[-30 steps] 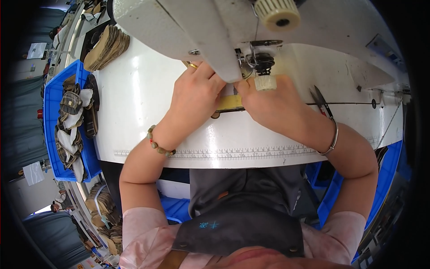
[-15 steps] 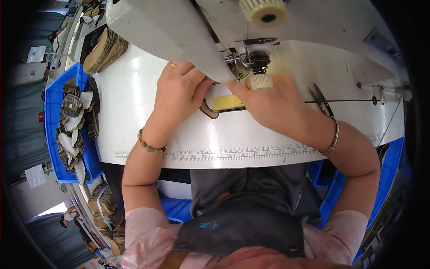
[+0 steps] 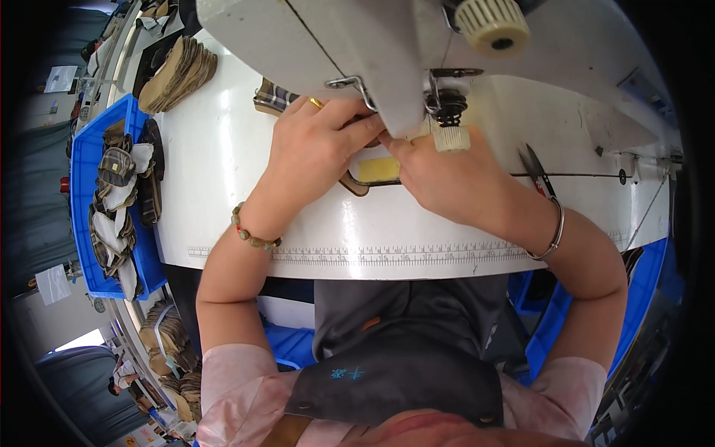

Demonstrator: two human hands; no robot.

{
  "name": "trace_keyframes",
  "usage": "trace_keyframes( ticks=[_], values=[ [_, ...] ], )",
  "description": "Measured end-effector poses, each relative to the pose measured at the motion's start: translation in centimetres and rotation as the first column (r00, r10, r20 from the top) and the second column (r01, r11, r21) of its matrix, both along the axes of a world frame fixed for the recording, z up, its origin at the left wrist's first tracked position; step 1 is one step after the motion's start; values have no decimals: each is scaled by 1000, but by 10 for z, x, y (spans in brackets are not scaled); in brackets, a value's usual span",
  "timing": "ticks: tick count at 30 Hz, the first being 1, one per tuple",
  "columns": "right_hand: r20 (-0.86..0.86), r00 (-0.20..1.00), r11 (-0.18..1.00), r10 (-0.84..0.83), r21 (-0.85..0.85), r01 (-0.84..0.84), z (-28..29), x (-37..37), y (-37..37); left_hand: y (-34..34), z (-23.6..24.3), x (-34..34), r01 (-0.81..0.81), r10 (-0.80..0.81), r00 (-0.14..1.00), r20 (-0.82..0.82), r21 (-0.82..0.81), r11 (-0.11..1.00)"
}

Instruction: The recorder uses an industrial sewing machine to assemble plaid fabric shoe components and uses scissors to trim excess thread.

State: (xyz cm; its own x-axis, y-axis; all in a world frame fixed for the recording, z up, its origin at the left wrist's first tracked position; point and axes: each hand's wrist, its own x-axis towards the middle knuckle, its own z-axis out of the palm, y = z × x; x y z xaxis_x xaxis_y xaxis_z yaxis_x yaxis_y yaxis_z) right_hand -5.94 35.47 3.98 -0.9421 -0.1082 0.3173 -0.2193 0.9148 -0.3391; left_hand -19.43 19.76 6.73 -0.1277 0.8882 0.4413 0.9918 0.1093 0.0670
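Note:
A plaid fabric piece [image 3: 274,97] with a tan edge sticks out past the far side of my left hand [image 3: 316,153]. That hand is closed, its thumb and fingers pinched on the work beside the sewing machine's head [image 3: 398,82]. My right hand [image 3: 450,175] comes in from the other side, fingers bent and index finger reaching to my left fingertips, where a dark bit of fabric shows. The machine head and its cream knob [image 3: 451,138] cover part of the right fingers. The needle and most of the fabric are hidden.
Black scissors [image 3: 536,170] lie right of my right hand. A yellow patch [image 3: 378,170] shows in the white table near a printed ruler [image 3: 357,257]. At left are a blue crate [image 3: 83,201] of fabric pieces and a tan stack [image 3: 179,74]. Another person [image 3: 123,375] is far off.
My left hand has shifted slightly right and the plaid piece now shows beyond it. The hands are closer together. The machine head appears further right as the view moved.

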Motion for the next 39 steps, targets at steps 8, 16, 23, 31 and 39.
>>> trace_keyframes(
  ticks=[8,16,23,31,39],
  values=[
    [43,999,999,30,40,-32,5,1,0,-3,-2,-3,-8,8,1000,-6,-8,1000],
    [-5,999,994,36,99,-35,1,2,0,-1,-5,1,-28,28,1000,-9,-6,1000],
    [29,999,989,36,145,-40,1,1,1,-1,-4,0,-58,56,998,-26,-45,997],
    [-45,999,993,30,118,-25,-1,3,3,-1,1,6,-78,89,977,192,-66,995],
    [-82,996,992,30,125,-19,-2,5,4,-5,7,1,-89,115,978,173,-151,985]
  ],
)
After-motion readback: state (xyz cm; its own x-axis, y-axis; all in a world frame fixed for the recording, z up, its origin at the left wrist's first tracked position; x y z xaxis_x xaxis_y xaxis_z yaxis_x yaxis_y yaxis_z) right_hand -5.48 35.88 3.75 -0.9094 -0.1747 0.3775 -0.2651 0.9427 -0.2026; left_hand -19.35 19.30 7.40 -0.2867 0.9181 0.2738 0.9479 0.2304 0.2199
